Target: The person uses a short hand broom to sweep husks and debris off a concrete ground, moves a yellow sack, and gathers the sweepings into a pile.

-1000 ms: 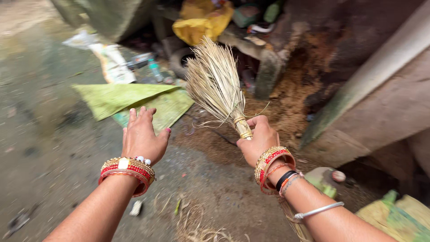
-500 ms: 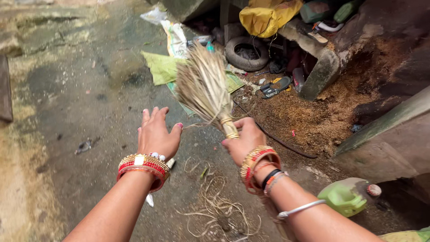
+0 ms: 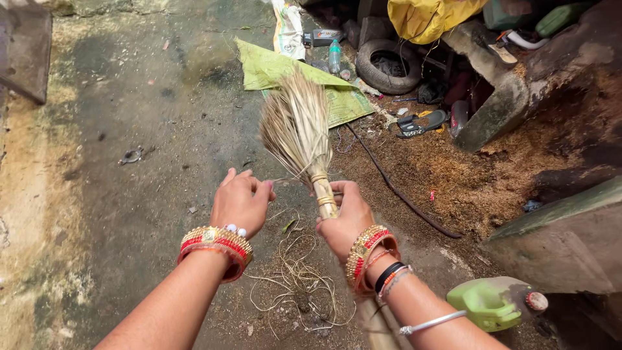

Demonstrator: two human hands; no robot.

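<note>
While the right hand [image 3: 346,217] grips the light, springy broom [image 3: 299,129] at its bound neck, the firmest hold, the left hand [image 3: 241,204] pinches a loose straw beside it.

You hold a straw broom [image 3: 299,133] upright by its neck in your right hand [image 3: 345,220], closed around the handle just below two pale bindings. Its dry, tan bristles fan out upward and lean slightly left, ragged at the tips. The handle runs down past your wrist and out of view. A thin loose strand trails from the bindings to the pinched fingertips of your left hand [image 3: 240,202], just beside the broom.
</note>
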